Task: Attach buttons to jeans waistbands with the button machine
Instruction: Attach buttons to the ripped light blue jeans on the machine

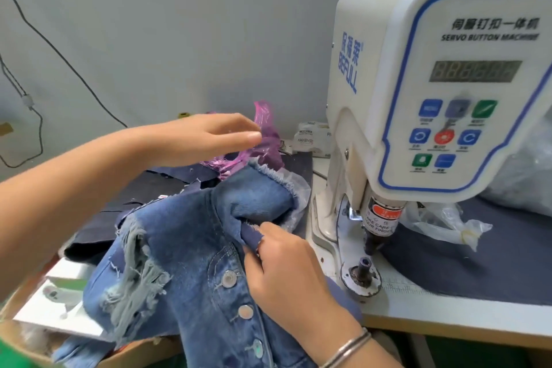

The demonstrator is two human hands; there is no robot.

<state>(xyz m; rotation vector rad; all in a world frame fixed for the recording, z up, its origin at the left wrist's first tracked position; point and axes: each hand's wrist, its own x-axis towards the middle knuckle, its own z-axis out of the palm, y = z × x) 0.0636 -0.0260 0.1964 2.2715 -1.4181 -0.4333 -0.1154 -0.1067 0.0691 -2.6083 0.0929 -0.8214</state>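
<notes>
your right hand is pinching a folded edge of the distressed jeans between thumb and curled fingers, just left of the servo button machine. there's a metal bangle on that wrist. your left hand hovers above the denim with fingers straight and relaxed, holding nothing, right in front of a crumpled purple plastic bag.

the jeans are bunched up in front of you, frayed rips on the left side, and three silver buttons run down the fly near your right hand. the pinched edge sits close to the machine's lower die but isn't on it, and the upper punch with the red warning label hangs above that die with a gap between them.

darker denim pieces are stacked behind the jeans on the white table. a clear plastic bag lies on dark fabric to the right of the punch, and a small white packet sits by the wall behind the machine.
</notes>
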